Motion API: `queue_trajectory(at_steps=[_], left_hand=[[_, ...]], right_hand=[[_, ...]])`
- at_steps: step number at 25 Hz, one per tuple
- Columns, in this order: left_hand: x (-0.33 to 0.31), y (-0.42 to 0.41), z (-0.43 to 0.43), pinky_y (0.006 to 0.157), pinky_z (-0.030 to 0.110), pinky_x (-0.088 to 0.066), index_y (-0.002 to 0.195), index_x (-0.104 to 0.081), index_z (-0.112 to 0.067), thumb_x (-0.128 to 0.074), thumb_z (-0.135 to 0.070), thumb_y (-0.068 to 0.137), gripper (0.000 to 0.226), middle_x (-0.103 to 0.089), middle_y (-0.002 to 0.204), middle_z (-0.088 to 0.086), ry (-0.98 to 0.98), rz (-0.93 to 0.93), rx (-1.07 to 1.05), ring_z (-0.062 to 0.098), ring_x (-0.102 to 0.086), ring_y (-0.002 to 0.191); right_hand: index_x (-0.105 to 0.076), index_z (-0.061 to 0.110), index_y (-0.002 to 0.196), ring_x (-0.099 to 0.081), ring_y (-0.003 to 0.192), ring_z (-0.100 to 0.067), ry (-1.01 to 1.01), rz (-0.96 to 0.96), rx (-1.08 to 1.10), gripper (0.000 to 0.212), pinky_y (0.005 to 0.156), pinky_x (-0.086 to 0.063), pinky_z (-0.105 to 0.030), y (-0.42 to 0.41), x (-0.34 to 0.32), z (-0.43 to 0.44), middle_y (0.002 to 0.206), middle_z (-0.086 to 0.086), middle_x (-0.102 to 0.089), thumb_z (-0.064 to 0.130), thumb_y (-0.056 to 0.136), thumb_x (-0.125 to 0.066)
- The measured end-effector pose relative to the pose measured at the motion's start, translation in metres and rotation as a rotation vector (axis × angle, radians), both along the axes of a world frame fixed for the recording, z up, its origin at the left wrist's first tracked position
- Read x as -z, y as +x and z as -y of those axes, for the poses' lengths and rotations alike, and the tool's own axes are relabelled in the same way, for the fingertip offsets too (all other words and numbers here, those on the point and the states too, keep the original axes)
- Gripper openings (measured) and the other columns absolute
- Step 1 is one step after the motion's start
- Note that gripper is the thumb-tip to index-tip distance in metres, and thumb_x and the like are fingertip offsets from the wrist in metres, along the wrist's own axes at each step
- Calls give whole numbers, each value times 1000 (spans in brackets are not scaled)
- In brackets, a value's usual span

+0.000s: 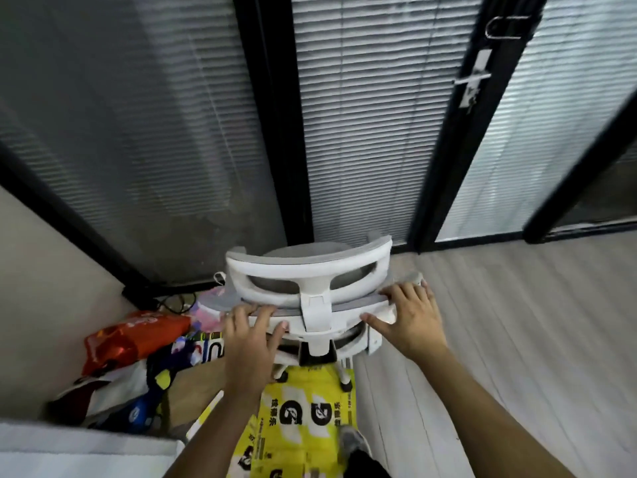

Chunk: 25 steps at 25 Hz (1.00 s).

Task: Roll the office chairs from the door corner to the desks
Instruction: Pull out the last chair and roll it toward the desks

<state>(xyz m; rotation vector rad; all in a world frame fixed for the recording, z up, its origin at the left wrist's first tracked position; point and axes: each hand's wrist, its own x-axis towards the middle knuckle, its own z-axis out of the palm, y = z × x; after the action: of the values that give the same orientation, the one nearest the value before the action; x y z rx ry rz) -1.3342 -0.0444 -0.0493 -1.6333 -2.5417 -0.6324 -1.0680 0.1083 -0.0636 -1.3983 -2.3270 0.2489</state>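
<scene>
White plastic and grey mesh are making up the office chair (pixel 312 281), which is standing with its back to the camera near the corner of the pale wood-plank floor (pixel 499 339), close to the foot of a black-framed glass partition with closed slatted blinds (pixel 362 132). The left hand (pixel 250 339) is reaching to the left part of the backrest's top rail, its fingers (pixel 241 313) curling over the rail and grasping it while the thumb is lying against the rear face. The right hand (pixel 413 319) is grasping the right end of the same rail, its fingers hooking over the top edge and its thumb spreading out along the back. The curved white headrest is sitting above and beyond both hands. Two white castors (pixel 346 384) of the chair's base are showing below the seat, resting at the far edge of a flat yellow cardboard sheet printed with black letters (pixel 300 419) that is lying on the floor between the forearms. A crumpled orange-red plastic bag (pixel 138 336) is lying to the left of the chair among other coloured packaging, against the beige wall at the floor's left edge. A grey shoe (pixel 351 439) is standing at the right edge of the yellow sheet. At the upper right, a silver lever handle (pixel 472 79) is sticking out from a black door frame.
</scene>
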Motion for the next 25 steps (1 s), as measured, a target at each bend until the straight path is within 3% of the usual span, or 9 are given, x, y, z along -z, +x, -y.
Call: queue_trajectory(at_steps=[2,4,6,11,15,19,25], left_hand=[[1,-9,4,96,53,-44,117,-66,-22,-44,-57,94,47,-55,115,11,-8,11,84,31,-43,113],[-1,-9,5,98,50,-44,119,-64,-27,-43,-60,95,46,-53,118,8,-63,21,186,30,-41,116],[1,5,6,101,51,-42,121,-62,-29,-41,-62,92,49,-51,121,8,-108,28,272,32,-40,120],[8,87,3,102,54,-41,118,-62,-27,-45,-60,94,43,-51,115,10,-107,34,471,35,-40,117],[10,172,-12,99,54,-43,112,-63,-28,-46,-57,90,40,-52,110,8,-58,31,664,33,-42,108],[5,283,-19,96,45,-44,112,-65,-29,-59,-51,88,33,-54,108,5,-32,51,793,29,-42,109],[11,480,-34,101,39,-41,114,-65,-32,-61,-56,87,37,-51,110,1,-33,191,968,25,-41,114]], right_hand=[[-64,26,99,-51,109,-21,-10,-82,104,48,113,-33,-40,13,2,34,97,9,-59,71,84,-56],[-63,22,88,-56,96,-24,-1,-171,213,42,92,-42,-36,32,-1,63,89,7,-61,62,89,-54],[-59,21,85,-51,89,-22,-4,-186,289,41,80,-44,-36,58,2,93,87,6,-59,61,87,-59],[-55,19,87,-43,91,-23,44,-182,505,52,88,-37,-36,136,8,160,88,6,-48,70,77,-63],[-59,21,88,-43,94,-24,47,-165,682,59,89,-43,-40,217,9,198,91,4,-50,78,74,-58],[-60,19,96,-43,101,-22,58,-228,844,64,88,-44,-35,311,13,234,98,4,-52,80,76,-55],[-59,17,100,-44,105,-23,58,-258,1032,62,91,-45,-37,487,14,269,102,1,-52,74,76,-61]])
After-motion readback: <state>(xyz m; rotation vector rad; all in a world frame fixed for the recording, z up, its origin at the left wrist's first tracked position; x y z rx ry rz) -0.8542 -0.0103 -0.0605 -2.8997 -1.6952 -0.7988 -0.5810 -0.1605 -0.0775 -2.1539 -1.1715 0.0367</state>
